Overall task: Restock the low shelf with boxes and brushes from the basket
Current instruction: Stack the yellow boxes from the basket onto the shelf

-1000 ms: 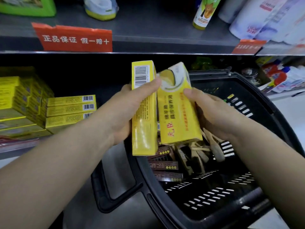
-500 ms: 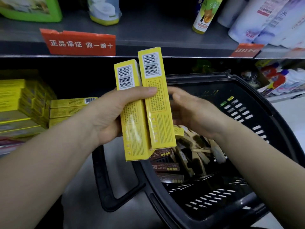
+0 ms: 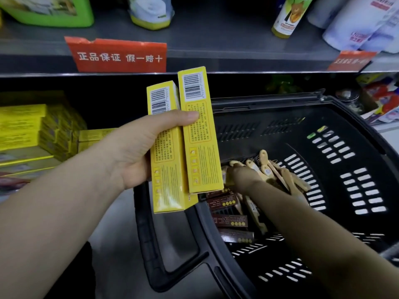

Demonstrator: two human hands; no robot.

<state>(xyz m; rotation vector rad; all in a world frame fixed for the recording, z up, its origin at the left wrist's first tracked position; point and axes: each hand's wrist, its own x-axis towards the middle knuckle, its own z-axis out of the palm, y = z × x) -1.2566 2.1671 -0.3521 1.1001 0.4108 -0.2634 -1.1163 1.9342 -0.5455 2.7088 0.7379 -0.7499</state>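
At far left the low shelf (image 3: 112, 98) opens as a dark recess under the upper shelf, and stacked yellow boxes (image 3: 21, 126) already lie flat in it, long sides facing outward. Just right of that stack, the left hand (image 3: 138, 152) has its fingers clamped on two yellow boxes (image 3: 200, 137). The thumb (image 3: 174, 117) lies across their printed faces and the other fingers are hidden behind. Both are slim, smooth, sharp-edged card cartons held side by side, touching, with their long axes nearly upright and barcodes at the top.

The shelf gap lies to the left of this hand and a little beyond it, so the left hand is the nearer one. By judgement, the cartons must turn from upright to lying flat to match the stack.

Further right, the right hand (image 3: 244, 180) is down in the basket (image 3: 323, 117). Its fingers are partly hidden behind the held cartons, so whether they are apart or closed on something cannot be told. They lie against a loose pile of pale wooden brushes (image 3: 267, 167) with rounded, slender handles at mixed angles. Flat brown boxes (image 3: 228, 221) lie just beneath the forearm. The basket itself is black, hard, slotted plastic
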